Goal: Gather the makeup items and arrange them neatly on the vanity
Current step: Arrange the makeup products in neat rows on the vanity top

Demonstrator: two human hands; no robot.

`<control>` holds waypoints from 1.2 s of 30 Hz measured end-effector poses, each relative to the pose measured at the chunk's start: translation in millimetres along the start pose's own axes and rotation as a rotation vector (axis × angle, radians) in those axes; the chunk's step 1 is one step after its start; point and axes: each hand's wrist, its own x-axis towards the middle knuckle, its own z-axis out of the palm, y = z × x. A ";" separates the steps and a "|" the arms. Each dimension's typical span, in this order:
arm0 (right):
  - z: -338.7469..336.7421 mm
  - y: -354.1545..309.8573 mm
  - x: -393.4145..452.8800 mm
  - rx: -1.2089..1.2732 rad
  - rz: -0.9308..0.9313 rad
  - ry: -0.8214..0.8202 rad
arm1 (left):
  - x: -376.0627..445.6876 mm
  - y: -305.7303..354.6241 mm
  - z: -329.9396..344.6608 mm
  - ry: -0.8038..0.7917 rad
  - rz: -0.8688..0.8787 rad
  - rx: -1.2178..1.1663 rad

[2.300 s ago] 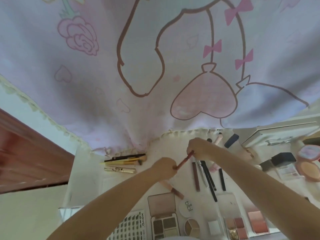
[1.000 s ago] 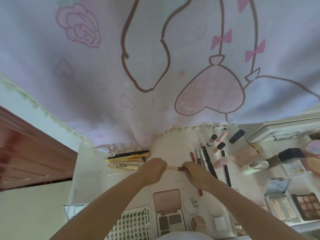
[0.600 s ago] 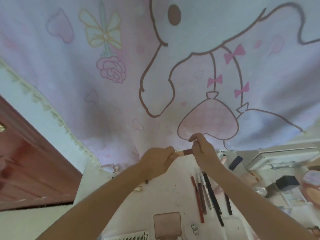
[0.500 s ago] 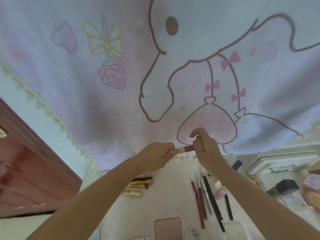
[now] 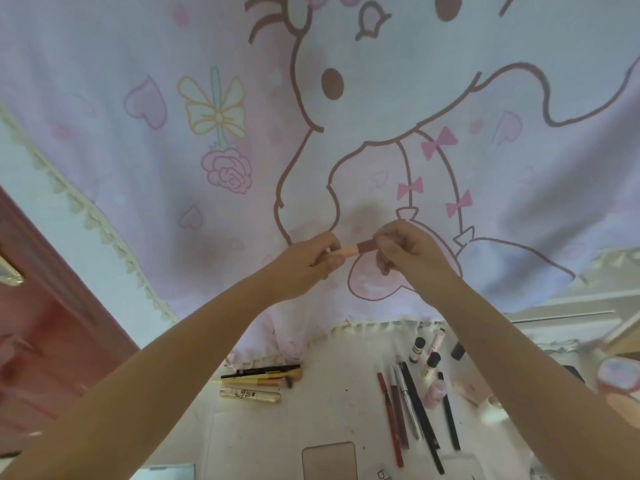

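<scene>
A person's left hand [image 5: 308, 258] and right hand [image 5: 408, 251] each pinched one end of a slim pink-and-brown lip pencil [image 5: 356, 248], held level at centre frame before a cartoon-print curtain [image 5: 346, 116]. Below, at lower right, liner pencils [image 5: 405, 410] lay side by side on the white vanity [image 5: 332, 403]; brushes [image 5: 263, 375] lay at lower centre.

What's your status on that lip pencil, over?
Left hand and right hand pinch opposite ends of peach-and-maroon lip pencil, raised above white vanity. Nothing in the way.
</scene>
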 end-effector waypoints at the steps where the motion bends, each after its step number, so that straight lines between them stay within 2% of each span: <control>1: -3.3 -2.0 -1.6 0.008 -0.046 -0.030 | 0.9 -0.5 -0.7 0.017 -0.002 -0.013; 3: -8.8 -1.8 -3.9 0.006 -0.081 -0.063 | 2.6 -2.8 -1.1 0.079 0.031 0.044; 6: -9.9 -3.7 -7.6 0.063 0.054 -0.064 | 2.8 -3.2 2.1 0.172 0.125 0.187; 9: -7.6 -6.0 -6.9 -0.092 0.145 0.004 | 1.0 -1.5 3.7 0.223 0.177 0.219; 11: -7.1 -8.3 -7.6 -0.192 0.045 0.056 | 0.1 0.4 1.8 0.249 0.196 0.219; 14: -11.7 -9.3 -9.6 -0.077 -0.121 0.035 | -1.7 0.5 -2.6 0.266 0.178 0.216; 17: -13.5 -8.9 -10.1 0.082 -0.029 -0.045 | -5.0 -4.2 -0.9 0.246 0.139 0.231; 20: -9.6 -7.7 -7.4 -0.091 0.122 -0.110 | -9.3 -6.0 5.0 0.220 0.132 0.216; 22: -8.5 -4.6 -5.5 -0.185 0.089 -0.087 | -11.4 -6.0 7.7 0.205 0.119 0.205; 25: -7.3 1.4 -7.4 -0.032 0.029 -0.100 | -16.2 -8.4 11.9 0.219 0.070 0.158; 28: -8.7 11.5 -8.2 0.059 0.110 -0.131 | -22.5 -10.6 19.8 0.217 0.042 0.126; 31: -9.4 15.4 -11.0 -0.074 0.218 -0.129 | -26.5 -11.4 29.9 0.199 0.008 0.119; 34: -12.7 26.8 -15.1 -0.249 0.198 -0.168 | -28.9 -14.0 44.4 0.169 -0.042 0.143; 36: -14.1 37.4 -19.2 -0.259 0.215 -0.196 | -33.6 -16.7 59.3 0.110 -0.102 0.151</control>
